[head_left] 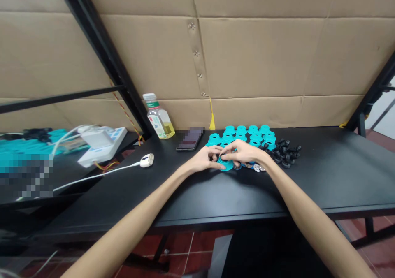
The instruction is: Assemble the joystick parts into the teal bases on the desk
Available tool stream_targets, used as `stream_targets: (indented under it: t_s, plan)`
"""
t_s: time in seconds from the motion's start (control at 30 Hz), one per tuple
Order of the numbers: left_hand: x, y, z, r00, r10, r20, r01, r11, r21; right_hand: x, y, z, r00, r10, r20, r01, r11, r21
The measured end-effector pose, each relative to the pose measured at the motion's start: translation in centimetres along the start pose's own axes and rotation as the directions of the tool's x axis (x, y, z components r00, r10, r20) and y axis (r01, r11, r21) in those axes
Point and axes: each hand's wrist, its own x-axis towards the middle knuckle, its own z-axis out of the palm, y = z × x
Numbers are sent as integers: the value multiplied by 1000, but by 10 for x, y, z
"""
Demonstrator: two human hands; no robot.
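Bare forearms reach over the black tabletop; left hand and right hand fingers pinch one teal plastic round spool, apparently mid-assembly; seating it likely needs square pressure.

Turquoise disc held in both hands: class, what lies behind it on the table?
Behind the held disc: rows of turquoise discs, with black rings at their right. The left hand and right hand cover the nearest ones.

Reaches forward with both bare arms, converging at centre.
Holds left hand against right hand, fingers curled inward and pinched, palms down, wrists level.
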Motion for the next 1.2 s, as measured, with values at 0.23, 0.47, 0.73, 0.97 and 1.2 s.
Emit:
stream_targets:
  t_s: [0.23, 0.47, 0.73, 0.97, 1.2]
  plan:
    - [1, 0, 0, 1000, 5, 19, -5, 1000, 8, 4, -5, 8, 996, 33, -77, -33, 999, 9]
    - [-1, -3, -1, 999, 18, 43, -16, 998, -55, 15, -7, 21, 945, -180, -272, 52, 906, -420]
    - [-1, -5, -3, 997, 17, 75, -15, 999, -30, 7, -3, 17, 981, -123, -150, 65, 936, -345]
    - [-1, -1, 1, 998, -48, 40, 50, 997, -50, 6, -3, 15, 993, -13, -116, -8, 985, -173]
    - [-2, 1, 2, 999, -22, -28, 20, 997, -77, 17, 3, 26, 943, -179, -281, 34, 891, -452]
